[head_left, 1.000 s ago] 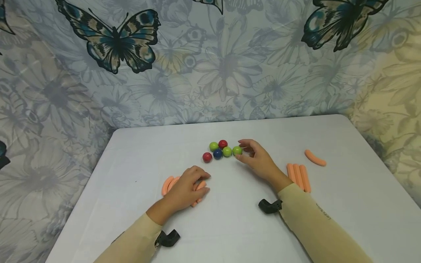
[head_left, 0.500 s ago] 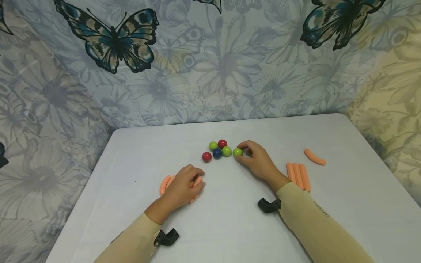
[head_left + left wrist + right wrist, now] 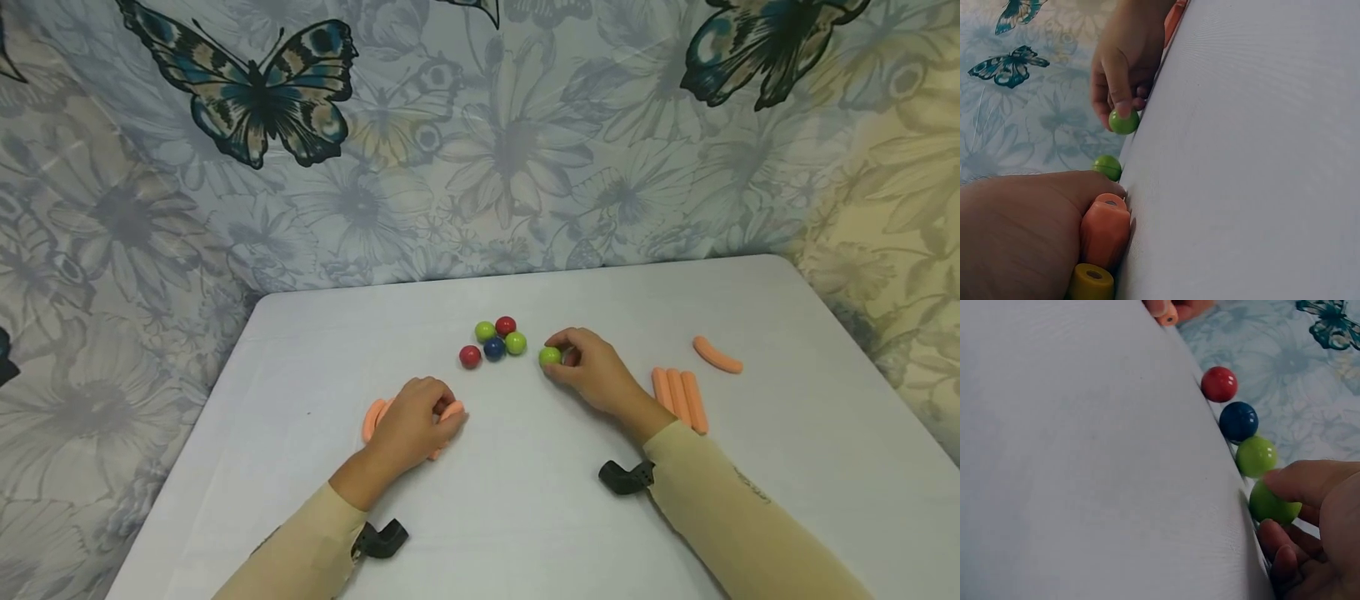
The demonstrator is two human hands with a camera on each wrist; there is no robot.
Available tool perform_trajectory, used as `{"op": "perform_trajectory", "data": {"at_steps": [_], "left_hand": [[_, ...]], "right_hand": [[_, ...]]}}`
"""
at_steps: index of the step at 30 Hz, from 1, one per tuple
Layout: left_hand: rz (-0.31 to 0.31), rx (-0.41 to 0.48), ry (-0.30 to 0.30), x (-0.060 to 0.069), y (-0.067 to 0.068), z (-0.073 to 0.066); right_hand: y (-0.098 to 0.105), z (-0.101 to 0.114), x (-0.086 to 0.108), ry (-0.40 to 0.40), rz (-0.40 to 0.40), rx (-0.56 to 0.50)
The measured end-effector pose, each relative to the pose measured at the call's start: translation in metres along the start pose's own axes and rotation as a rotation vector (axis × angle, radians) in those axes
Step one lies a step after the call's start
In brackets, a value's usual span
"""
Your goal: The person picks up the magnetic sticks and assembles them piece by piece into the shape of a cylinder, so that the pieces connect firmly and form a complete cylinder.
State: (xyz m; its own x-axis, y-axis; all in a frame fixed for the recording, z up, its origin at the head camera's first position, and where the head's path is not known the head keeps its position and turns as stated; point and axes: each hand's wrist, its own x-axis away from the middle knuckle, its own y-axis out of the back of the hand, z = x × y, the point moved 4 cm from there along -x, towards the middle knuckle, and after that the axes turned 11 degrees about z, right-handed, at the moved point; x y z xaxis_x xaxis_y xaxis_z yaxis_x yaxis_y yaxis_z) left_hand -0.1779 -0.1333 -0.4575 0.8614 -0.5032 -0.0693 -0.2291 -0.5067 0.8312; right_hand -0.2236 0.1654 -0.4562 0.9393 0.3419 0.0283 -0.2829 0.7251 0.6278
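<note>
My right hand (image 3: 596, 375) pinches a shiny green ball (image 3: 550, 357) between thumb and fingers, just right of a cluster of balls. In the right wrist view, thumb and fingertips curl around this green ball (image 3: 1271, 503). My left hand (image 3: 405, 425) grips an orange sausage-shaped piece (image 3: 452, 409) with thumb and fingers. More orange pieces (image 3: 372, 418) lie partly hidden under and beside that hand. The left wrist view shows an orange piece (image 3: 1105, 232) close beside the thumb, with the end of a yellowish piece (image 3: 1092, 282) nearer the camera.
The cluster has two red balls, such as the front red ball (image 3: 470, 357), a blue ball (image 3: 494, 348) and two green balls (image 3: 515, 342). On the right lie three orange pieces (image 3: 678, 398) side by side and a curved one (image 3: 717, 356). Everything sits on a white table (image 3: 517, 517).
My right hand has closed on the green ball and drawn it slightly right and nearer, away from the cluster. My left hand has shifted slightly left and its fingers have drawn in around the orange piece.
</note>
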Motion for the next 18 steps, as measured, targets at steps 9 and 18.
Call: {"op": "perform_trajectory", "data": {"at_steps": [9,18], "left_hand": [[-0.041,-0.11,-0.031,-0.003,0.004,-0.008],[-0.041,0.06,-0.059,-0.011,0.011,-0.028]], "right_hand": [[0.0,-0.002,0.017,0.024,0.044,-0.074],[0.002,-0.005,0.032,0.046,0.051,-0.207]]}}
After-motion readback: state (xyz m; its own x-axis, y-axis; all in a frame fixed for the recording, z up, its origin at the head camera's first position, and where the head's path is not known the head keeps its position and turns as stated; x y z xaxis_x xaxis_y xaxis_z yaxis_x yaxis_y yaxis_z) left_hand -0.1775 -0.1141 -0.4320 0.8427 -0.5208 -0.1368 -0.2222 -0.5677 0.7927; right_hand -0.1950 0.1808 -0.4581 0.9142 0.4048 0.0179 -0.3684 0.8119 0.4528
